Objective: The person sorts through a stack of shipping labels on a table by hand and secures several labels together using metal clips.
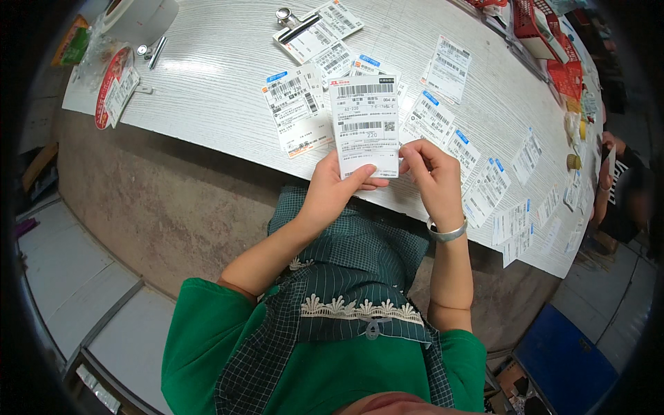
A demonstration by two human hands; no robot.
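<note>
My left hand (339, 183) holds a white shipping label (366, 131) upright by its lower end, thumb on the front and fingers behind. Whether more labels lie under it, I cannot tell. My right hand (432, 173) is at the label's lower right edge with its fingers curled in a pinch; what is between the fingertips is hidden. Just left of the held label, a small group of labels (294, 111) lies on the table. Behind and right of it, more labels with blue corners (429, 114) lie overlapping.
A clipboard with labels (318, 34) lies at the back of the white table (214, 76). Rows of labels (487, 183) run to the right. At the far left stand a white roll (142, 24) and a red tag (111, 90). Red baskets (546, 34) and another person (622, 180) are at right.
</note>
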